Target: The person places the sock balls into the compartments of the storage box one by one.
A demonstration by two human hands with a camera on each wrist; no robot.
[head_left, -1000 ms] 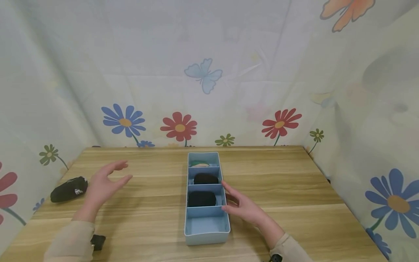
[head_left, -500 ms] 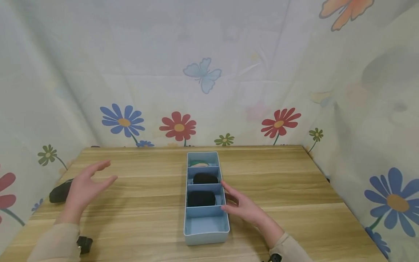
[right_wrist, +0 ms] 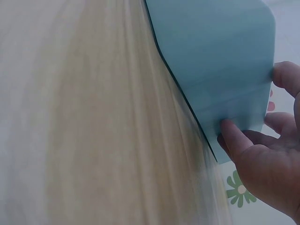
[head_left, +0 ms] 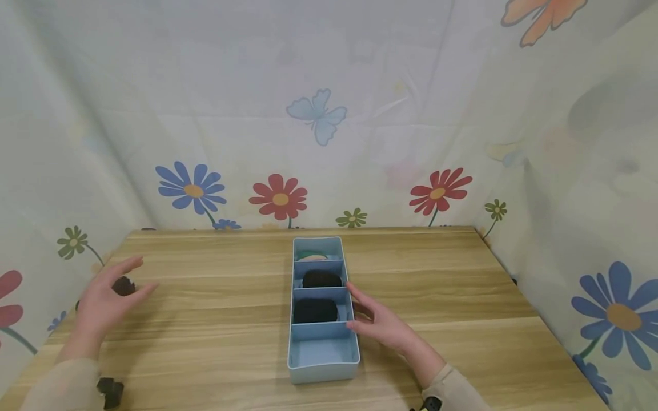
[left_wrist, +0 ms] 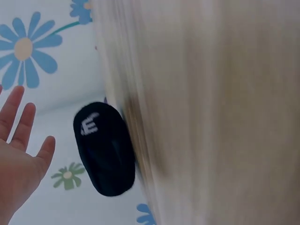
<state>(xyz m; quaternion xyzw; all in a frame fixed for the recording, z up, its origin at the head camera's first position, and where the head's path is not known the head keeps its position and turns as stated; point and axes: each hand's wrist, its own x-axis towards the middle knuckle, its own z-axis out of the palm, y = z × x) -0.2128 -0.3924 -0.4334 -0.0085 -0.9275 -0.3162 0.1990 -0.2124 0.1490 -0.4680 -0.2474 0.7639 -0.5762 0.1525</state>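
My left hand (head_left: pixel 101 302) is at the table's left side, thumb and fingers spread apart with nothing between them. It overlaps a black rounded bundle with white letters (left_wrist: pixel 104 150), like rolled-up socks. The left wrist view shows that bundle on the table, apart from the fingers. My right hand (head_left: pixel 382 325) touches the right side of a light-blue divided box (head_left: pixel 324 374), fingertips and thumb against its outer wall. Two middle compartments each hold a black bundle: one nearer (head_left: pixel 316 310), one farther (head_left: pixel 321 278). A green and beige item (head_left: pixel 312 257) lies in the farthest compartment; the nearest compartment is bare.
The wood-grain table (head_left: pixel 216 354) runs back to a flowered cloth backdrop (head_left: pixel 236 114), which also rises at both sides. Black wrist devices sit at my left cuff (head_left: pixel 110 393) and right cuff (head_left: pixel 432 404).
My left hand has moved left across the table to the black lettered bundle, which it now mostly covers in the head view. My right hand has stayed at the box.
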